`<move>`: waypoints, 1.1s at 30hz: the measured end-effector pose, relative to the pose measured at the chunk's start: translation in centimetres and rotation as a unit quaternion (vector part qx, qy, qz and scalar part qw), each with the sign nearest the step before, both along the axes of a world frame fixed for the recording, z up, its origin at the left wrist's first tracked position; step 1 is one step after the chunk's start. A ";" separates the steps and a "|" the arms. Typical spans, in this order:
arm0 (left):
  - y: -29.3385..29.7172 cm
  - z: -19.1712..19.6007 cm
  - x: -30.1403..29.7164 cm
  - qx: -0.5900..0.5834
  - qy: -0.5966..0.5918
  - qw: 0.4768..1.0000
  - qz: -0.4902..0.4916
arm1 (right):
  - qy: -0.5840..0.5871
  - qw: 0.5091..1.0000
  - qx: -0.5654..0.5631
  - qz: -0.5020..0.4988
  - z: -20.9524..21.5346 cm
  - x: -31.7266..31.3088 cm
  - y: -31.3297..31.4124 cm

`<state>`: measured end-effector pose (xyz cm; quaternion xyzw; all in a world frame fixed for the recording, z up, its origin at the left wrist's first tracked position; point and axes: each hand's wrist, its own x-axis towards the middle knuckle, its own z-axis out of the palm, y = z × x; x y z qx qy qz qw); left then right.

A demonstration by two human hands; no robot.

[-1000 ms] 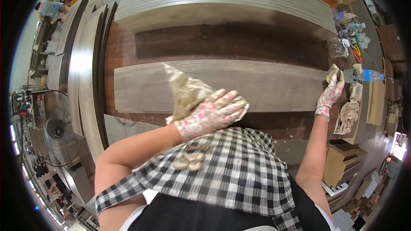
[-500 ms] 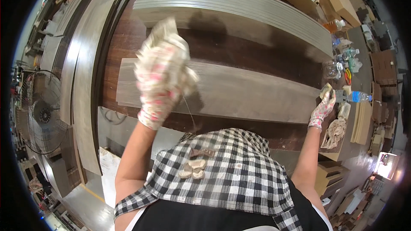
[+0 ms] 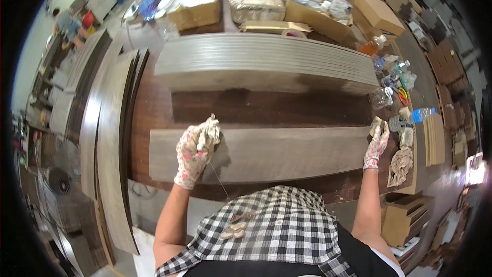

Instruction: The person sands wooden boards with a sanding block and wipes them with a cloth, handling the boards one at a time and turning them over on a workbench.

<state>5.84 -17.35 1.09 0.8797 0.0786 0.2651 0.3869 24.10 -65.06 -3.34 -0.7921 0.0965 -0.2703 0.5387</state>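
A long grey-brown wood-grain plank (image 3: pixel 287 151) lies crosswise on the dark reddish-brown table (image 3: pixel 148 107) in front of me. My left hand (image 3: pixel 191 160), in a white glove with pink spots, is closed on a crumpled cream rag (image 3: pixel 209 132) over the plank's left part. At its right end my right hand (image 3: pixel 375 150), gloved alike, grips a small yellowish and dark sponge-like block (image 3: pixel 377 123). The fingers partly cover this block, so its exact kind is unclear. A thin thread hangs between my left glove and the checked apron (image 3: pixel 277 220).
Behind the plank stands a stack of grey planks (image 3: pixel 261 56). More long boards (image 3: pixel 115 133) lie at the left. Plastic bottles (image 3: pixel 423 115), red-and-yellow-handled scissors (image 3: pixel 403 96) and a crumpled cloth (image 3: pixel 400 166) sit at the right. Cardboard boxes (image 3: pixel 200 13) line the back; two people are far left.
My left hand and its rag have come lower, nearer the plank. The view has tilted up, bringing in the boxes and people behind. My right hand remains at the plank's right end.
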 end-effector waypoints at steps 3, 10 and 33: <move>-0.9 0.7 1.5 -0.116 0.022 0.991 -0.058 | 0.000 0.999 -0.036 -0.005 0.1 0.5 1.0; 7.7 5.9 11.7 0.070 -0.162 0.984 0.001 | 0.003 0.998 -0.063 -0.003 -0.1 -0.2 -0.4; 23.7 9.2 28.1 0.322 0.174 0.903 0.226 | 0.040 0.997 -0.069 -0.025 0.1 -0.9 -0.9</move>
